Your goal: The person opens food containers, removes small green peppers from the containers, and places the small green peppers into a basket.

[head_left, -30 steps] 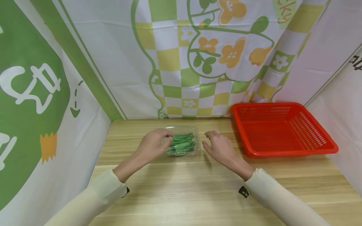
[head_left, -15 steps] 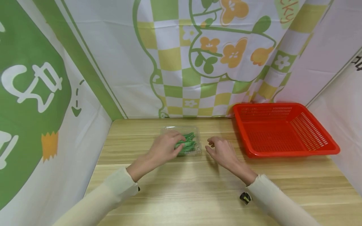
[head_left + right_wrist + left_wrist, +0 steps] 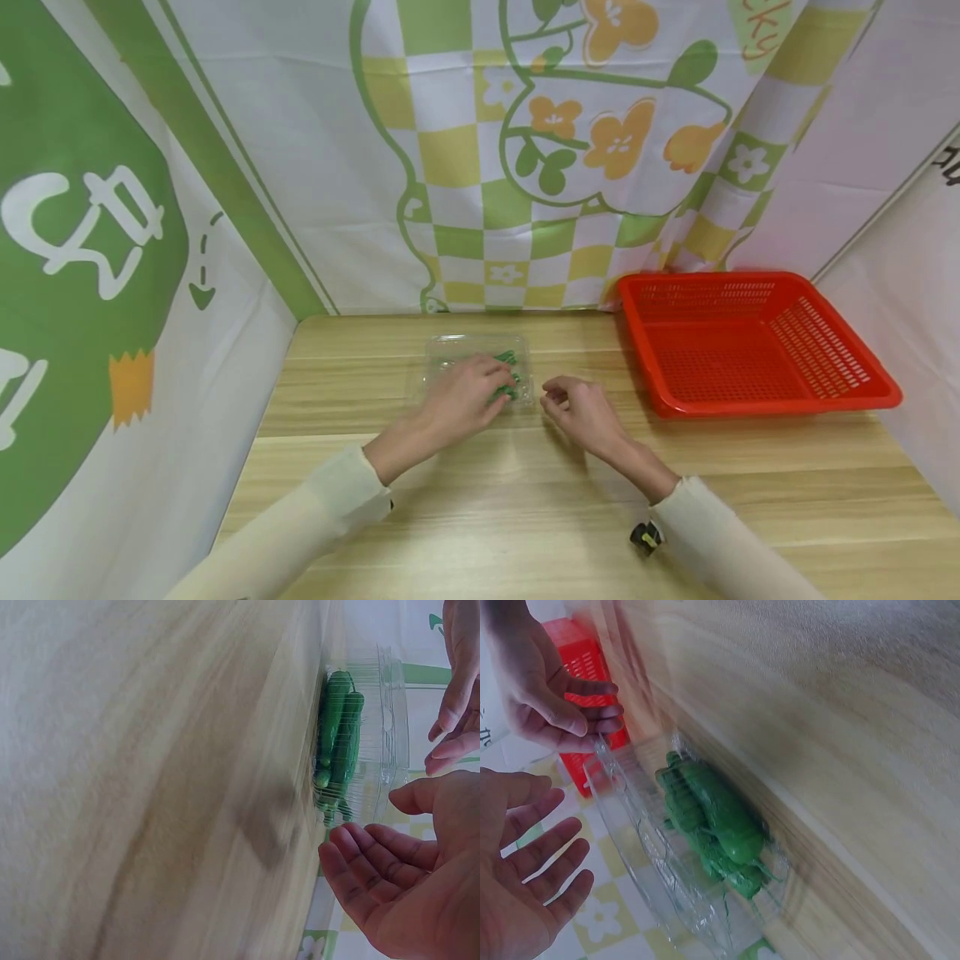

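A clear plastic box (image 3: 480,340), uncovered on top, sits on the table with several long green peppers (image 3: 720,817) lying in it. Over the box hovers my left hand (image 3: 468,392), fingers spread and loosely bent, nothing held; from the head it covers most of the peppers. Just right of the box is my right hand (image 3: 585,412), its fingers relaxed and slightly curved. In the right wrist view that right hand (image 3: 405,877) is empty, palm toward the box; whether its fingertips touch the box wall, I cannot tell.
A red plastic basket (image 3: 656,367) with slotted walls stands on the right of the wooden table (image 3: 480,517). Behind the table hangs a patterned cloth (image 3: 457,192), and more cloth runs along both sides. A small black device sits at the right sleeve.
My left hand has moved right from the box's left side to above the peppers. The right hand has shifted slightly down, staying beside the box. Box and basket have not moved.
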`<state>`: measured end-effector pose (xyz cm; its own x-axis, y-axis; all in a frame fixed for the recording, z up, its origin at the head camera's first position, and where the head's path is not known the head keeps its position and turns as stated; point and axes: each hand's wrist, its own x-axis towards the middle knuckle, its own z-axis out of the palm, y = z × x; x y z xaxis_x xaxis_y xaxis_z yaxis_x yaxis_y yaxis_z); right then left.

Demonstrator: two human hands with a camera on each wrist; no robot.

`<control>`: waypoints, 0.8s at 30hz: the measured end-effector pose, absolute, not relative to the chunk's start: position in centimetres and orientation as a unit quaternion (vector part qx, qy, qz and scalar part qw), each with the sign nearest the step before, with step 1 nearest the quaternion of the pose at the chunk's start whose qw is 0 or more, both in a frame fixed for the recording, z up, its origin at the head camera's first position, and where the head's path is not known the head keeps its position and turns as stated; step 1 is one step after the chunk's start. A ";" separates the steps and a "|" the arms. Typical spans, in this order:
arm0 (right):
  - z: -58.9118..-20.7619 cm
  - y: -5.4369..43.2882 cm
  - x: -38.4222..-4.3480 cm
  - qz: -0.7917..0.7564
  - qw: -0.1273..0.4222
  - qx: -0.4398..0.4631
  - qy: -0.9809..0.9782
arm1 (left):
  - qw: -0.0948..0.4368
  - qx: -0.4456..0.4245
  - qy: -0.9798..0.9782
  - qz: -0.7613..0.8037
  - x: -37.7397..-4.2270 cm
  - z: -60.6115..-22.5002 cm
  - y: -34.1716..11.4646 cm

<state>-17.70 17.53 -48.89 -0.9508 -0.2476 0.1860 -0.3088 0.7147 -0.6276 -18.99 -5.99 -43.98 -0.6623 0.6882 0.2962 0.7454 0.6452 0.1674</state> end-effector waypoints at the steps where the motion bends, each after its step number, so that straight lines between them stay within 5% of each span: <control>1: -49.0 17.5 -17.7 0.352 0.041 0.151 -0.923 | 0.099 -0.399 -0.901 -0.137 -19.0 -44.1 -5.9; 24: -50.7 17.0 -17.2 0.608 -0.130 0.066 -0.780 | 0.080 -0.391 -0.914 -0.065 -18.7 -45.0 -3.2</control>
<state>-17.22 16.96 -50.69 -0.9573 -0.2614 -0.1233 0.0555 0.2523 -0.9661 -18.66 -3.22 -45.00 -0.6809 0.7051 0.1980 0.7261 0.6853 0.0567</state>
